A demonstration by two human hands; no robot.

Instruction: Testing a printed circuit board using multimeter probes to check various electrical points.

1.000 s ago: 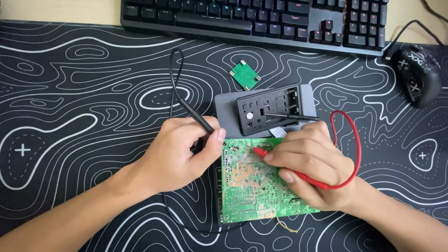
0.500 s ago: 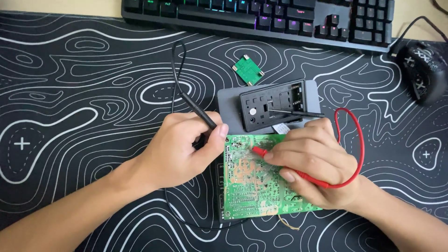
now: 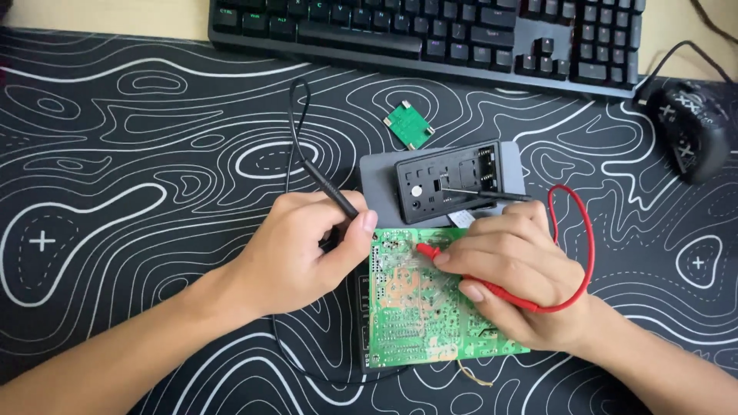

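Lying between both hands, the circuit board (image 3: 419, 307) meets probes pinched by each.

The hands with their probes barely shifted; the view drifted.

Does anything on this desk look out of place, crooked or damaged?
Little stands out. A small green board lies askew, apart, near the keyboard. A thin bare wire sticks out below the large circuit board.
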